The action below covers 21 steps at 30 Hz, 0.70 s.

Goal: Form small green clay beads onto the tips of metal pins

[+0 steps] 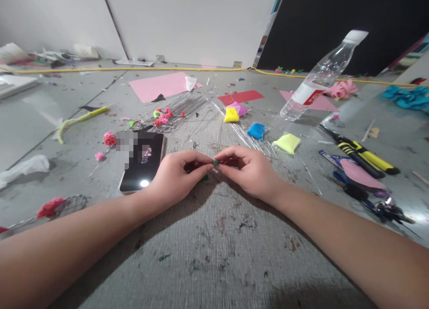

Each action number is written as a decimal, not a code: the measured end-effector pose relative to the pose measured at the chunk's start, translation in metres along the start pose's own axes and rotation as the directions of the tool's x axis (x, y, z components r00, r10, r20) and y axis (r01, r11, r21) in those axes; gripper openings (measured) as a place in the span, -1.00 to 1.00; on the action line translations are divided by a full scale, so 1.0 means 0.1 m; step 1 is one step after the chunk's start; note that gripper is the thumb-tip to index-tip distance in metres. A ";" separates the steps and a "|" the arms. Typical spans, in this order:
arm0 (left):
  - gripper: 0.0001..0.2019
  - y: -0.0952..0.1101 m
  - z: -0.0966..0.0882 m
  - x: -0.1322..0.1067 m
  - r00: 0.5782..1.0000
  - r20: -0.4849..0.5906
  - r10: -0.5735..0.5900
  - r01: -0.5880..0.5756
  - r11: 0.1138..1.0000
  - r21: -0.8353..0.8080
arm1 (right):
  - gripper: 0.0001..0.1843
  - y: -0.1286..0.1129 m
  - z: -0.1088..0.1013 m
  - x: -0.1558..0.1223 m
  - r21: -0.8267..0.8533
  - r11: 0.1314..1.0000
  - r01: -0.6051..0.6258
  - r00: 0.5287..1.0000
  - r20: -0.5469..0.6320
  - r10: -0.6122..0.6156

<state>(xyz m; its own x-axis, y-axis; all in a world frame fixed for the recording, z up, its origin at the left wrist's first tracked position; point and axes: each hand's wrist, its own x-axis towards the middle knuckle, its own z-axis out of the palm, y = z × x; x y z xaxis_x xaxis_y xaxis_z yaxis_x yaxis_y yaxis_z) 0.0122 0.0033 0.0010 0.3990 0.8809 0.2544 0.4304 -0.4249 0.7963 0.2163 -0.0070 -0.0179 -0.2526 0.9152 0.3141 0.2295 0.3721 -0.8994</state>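
Between the fingertips of both hands is a tiny dark green piece, too small to make out its kind. My left hand pinches it from the left with thumb and forefinger. From the right, my right hand pinches the same piece, so the fingertips of the two hands nearly meet. Another scrap of green shows just under my left thumb, partly hidden. A phone with a lit screen lies right beside my left wrist. Thin wires are spread on the table beyond my right hand.
Small packets in yellow, blue and pale yellow lie beyond my hands. A clear plastic bottle stands at the back right. Yellow-and-black pliers rest at right. Pink paper and small pink flower pieces lie left.
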 end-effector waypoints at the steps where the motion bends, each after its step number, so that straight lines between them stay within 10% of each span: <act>1: -0.93 0.00 0.00 0.00 1.000 0.000 -0.014 0.014 1.000 -0.013 | -0.89 0.00 0.00 0.00 0.021 1.000 -0.003 1.000 -0.003 0.003; 21: -0.95 0.00 0.00 0.00 0.994 -0.040 -0.107 0.102 0.990 -0.096 | -0.78 0.07 0.03 0.01 0.218 0.970 -0.106 0.993 -0.024 0.114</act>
<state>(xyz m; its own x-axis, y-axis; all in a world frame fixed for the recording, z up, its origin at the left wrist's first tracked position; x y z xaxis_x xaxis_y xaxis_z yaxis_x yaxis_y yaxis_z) 0.0123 0.0030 0.0013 0.3184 0.9288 0.1897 0.3893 -0.3106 0.8672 0.2150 -0.0042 -0.0251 -0.2019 0.9551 0.2167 0.0443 0.2299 -0.9722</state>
